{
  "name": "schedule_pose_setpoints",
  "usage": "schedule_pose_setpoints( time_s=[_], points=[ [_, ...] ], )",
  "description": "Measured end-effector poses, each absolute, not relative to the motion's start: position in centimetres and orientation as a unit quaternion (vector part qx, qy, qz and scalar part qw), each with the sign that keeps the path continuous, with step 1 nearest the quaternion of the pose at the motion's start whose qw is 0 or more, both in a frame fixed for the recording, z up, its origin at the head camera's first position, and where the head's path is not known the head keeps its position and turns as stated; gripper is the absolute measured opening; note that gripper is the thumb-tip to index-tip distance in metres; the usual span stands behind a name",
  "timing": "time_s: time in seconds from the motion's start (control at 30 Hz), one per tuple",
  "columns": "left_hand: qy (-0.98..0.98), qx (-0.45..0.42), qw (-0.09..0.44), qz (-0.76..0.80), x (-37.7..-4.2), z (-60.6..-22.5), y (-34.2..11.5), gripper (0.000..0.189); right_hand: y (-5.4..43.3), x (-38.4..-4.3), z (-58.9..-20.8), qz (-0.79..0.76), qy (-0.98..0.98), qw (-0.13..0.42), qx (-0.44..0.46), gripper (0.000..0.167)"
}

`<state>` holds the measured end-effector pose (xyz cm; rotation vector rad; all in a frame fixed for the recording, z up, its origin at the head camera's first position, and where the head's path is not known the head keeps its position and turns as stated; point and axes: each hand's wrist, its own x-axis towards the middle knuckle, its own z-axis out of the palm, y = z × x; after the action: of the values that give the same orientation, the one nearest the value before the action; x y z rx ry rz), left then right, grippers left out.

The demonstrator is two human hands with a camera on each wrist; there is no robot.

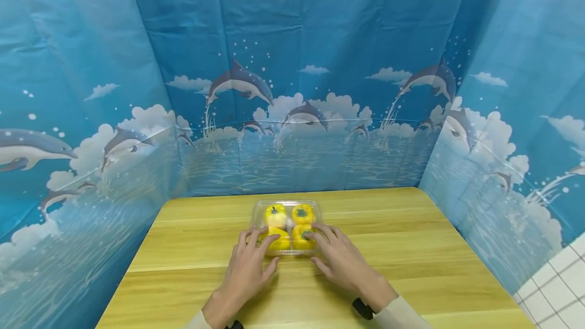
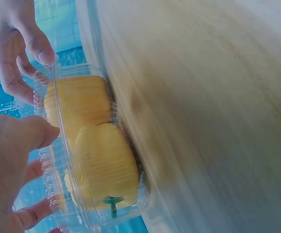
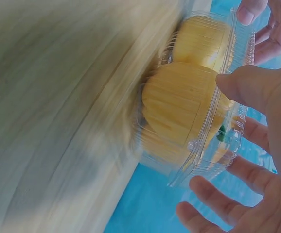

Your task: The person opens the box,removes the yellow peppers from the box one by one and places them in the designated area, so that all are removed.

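A transparent plastic clamshell box (image 1: 287,252) with its lid over the top sits on the wooden table. Inside it are several yellow bell peppers (image 1: 303,214) with green stems. My left hand (image 1: 247,265) rests its spread, lightly bent fingertips on the lid's near left part, its thumb (image 2: 45,133) at the front rim. On the right side, my right hand (image 1: 340,258) lies in much the same way. Its fingers spread over the lid, and its thumb (image 3: 233,87) is close to the front rim.
The wooden table (image 1: 192,248) runs back to a blue curtain (image 1: 301,161) printed with dolphins, which also hangs along both sides. White tiles (image 1: 557,283) show at the lower right. A dark band (image 1: 363,308) is around the right wrist.
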<state>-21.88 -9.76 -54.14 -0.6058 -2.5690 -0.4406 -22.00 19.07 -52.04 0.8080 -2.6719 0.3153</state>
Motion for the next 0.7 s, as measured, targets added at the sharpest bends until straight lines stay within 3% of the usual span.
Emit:
schedule_pose_setpoints(
  time_s=[0.57, 0.7],
  points=[
    [-0.919, -0.247, 0.234, -0.198, -20.9, -54.0, -9.0, 0.051, 20.7, -20.9, -52.1, 0.108, -0.936, 0.189, 0.278, 0.054],
    [-0.920, -0.232, 0.214, -0.233, -20.6, -53.6, -8.8, 0.049, 21.2, -20.4, -52.0, 0.113, -0.936, 0.188, 0.275, 0.052]
  ],
)
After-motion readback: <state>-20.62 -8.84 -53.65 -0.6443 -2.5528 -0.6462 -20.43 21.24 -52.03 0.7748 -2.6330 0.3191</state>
